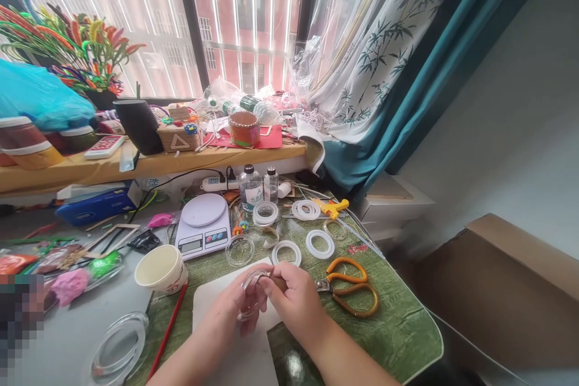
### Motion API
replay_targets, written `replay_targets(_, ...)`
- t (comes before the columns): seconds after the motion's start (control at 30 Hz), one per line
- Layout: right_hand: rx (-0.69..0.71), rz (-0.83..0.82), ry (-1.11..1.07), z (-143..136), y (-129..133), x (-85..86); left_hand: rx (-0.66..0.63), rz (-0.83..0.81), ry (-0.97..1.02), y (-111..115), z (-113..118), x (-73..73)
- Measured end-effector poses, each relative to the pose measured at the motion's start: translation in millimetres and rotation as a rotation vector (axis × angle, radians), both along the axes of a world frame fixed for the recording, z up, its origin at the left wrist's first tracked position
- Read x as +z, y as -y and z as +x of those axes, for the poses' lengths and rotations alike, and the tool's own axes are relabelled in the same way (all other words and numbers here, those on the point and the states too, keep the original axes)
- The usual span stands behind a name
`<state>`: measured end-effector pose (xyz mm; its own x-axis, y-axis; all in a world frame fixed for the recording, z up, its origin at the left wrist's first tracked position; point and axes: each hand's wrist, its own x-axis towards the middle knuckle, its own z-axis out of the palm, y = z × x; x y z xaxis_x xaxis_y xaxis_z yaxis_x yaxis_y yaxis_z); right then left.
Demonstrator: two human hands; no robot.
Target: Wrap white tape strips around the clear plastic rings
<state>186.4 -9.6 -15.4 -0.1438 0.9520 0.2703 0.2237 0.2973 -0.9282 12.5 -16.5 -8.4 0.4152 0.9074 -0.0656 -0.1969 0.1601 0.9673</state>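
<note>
My left hand (226, 307) is closed round a clear ring (248, 312) above a white sheet (212, 294). Close against it on the right, my right hand (296, 298) has its thumb and fingers pinched at the ring's upper edge, with a small brown piece (279, 283) partly hidden between the fingers. Orange-handled scissors (355, 286) lie just right of my right hand, their blades hidden by it. Beyond the hands are a white ring (320, 244), more white and clear rings, and a purple-white kitchen scale (202, 226).
A paper cup (160, 268) and a red stick (168, 332) are at the left, near stacked clear rings (120, 347). Bottles (251, 188) and a yellow glue gun (332, 208) stand or lie farther back. A cluttered sill (217, 157) runs below the window. A cardboard box (520, 277) is at the right.
</note>
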Motion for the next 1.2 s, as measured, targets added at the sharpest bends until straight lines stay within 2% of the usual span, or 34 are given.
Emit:
replay_targets(0.07,-0.049,0.105,0.132,1,-1,2.8,0.037,-0.026,0.004,-2,1,-2.3)
replay_targets(0.13,-0.034,0.201,0.21,0,-2,5.3,0.071,-0.046,0.003,-3,3,-3.1)
replay_targets(0.2,-0.04,0.232,0.241,-3,-1,6.1,0.082,-0.049,0.018,-5,4,-2.5)
replay_targets(0.33,-0.104,0.082,0.188,-5,-2,2.8,0.092,-0.044,0.025,-4,5,1.5)
replay_targets(0.5,-0.091,-0.135,0.056,-7,-2,3.2,0.119,0.019,-0.038,-2,3,3.3)
replay_targets(0.6,-0.027,-0.325,-0.161,-15,1,6.1,0.15,0.061,-0.047,-1,-1,2.1)
replay_targets(0.7,0.053,-0.425,-0.313,-23,5,6.0,0.24,0.127,-0.108,1,-5,1.8)
replay_targets(0.77,0.064,-0.392,-0.237,-23,6,5.8,0.292,0.145,-0.13,1,-6,2.5)
replay_targets(0.8,0.059,-0.326,-0.149,-20,5,6.6,0.287,0.125,-0.121,0,-5,3.1)
replay_targets(0.93,0.068,0.165,0.261,5,-7,19.9,0.169,-0.048,-0.043,-3,1,9.5)
replay_targets(1.0,0.124,0.302,0.347,18,-16,27.8,0.122,-0.092,-0.023,-4,4,13.9)
replay_targets(1.03,0.174,0.329,0.37,21,-20,29.9,0.097,-0.116,-0.016,-4,5,15.8)
replay_targets(1.1,0.174,0.285,0.347,22,-22,28.1,0.084,-0.146,-0.01,-2,6,18.0)
replay_targets(1.2,0.049,-0.007,0.179,9,-14,12.8,0.145,-0.127,-0.017,2,6,17.9)
